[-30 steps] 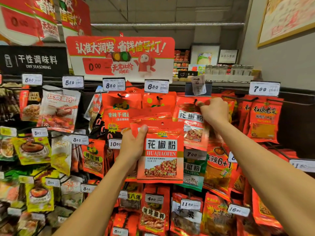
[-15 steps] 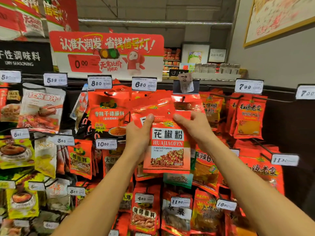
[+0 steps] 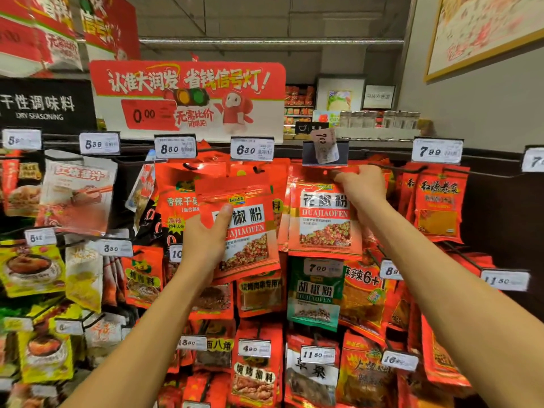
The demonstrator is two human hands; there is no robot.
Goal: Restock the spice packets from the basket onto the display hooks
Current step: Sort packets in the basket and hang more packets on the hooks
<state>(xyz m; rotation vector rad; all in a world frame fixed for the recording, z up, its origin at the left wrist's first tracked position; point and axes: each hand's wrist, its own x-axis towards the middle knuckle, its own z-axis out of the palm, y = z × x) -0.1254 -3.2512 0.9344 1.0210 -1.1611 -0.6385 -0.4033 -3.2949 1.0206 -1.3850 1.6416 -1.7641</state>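
Head view. Left hand [image 3: 206, 245] grips a stack of red spice packets [image 3: 244, 228], thumb curled across the front face, fingers behind. The front packet is glossy red with a small green-and-yellow brand badge near the top, bold Chinese characters on a white band, "HUAJIAOFEN" in white beneath, and a photo panel of red and yellow chopped pieces low down. The stack tilts slightly, held out in front of the display at mid height; how many packets lie behind the front one cannot be told.

Right hand [image 3: 363, 187] is raised to the hanging packet [image 3: 323, 219] of the same print, fingers pinching its red top edge just below a dark price holder [image 3: 325, 153] with a crumpled 7.00 tag. This packet hangs upright at the front of a row of like ones; the hook itself is hidden by the fingers.

The two packets sit side by side, near but apart.

A green packet [image 3: 316, 293] marked "HUJIAOFEN" hangs directly below. A red promotional sign [image 3: 188, 98] stands above the rack.
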